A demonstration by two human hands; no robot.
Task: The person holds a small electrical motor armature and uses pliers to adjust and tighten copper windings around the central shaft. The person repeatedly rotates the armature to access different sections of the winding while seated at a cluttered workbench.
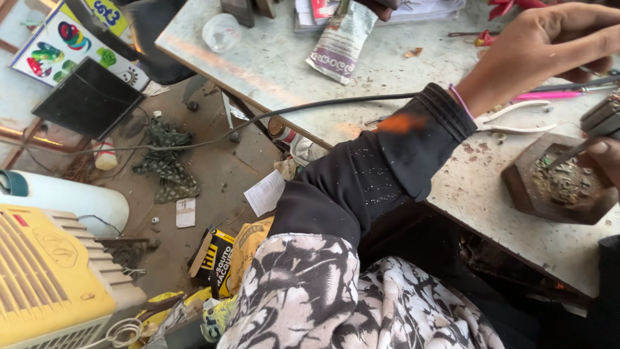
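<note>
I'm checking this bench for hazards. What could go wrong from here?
The black cable hangs off the table edge toward the cluttered floor; a snag could jerk whatever it feeds. The right hand holds a thin tool over the dark wooden block close to the left hand; a slip might nick fingers. Loose white-handled pliers could get knocked.

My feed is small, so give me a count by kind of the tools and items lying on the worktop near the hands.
White-handled pliers: 1
Pink-handled tool: 1
Dark wooden block with a debris-filled hollow: 1
Crumpled printed pouch: 1
Clear round plastic lid: 1
Black cable: 1
Total: 6
</note>
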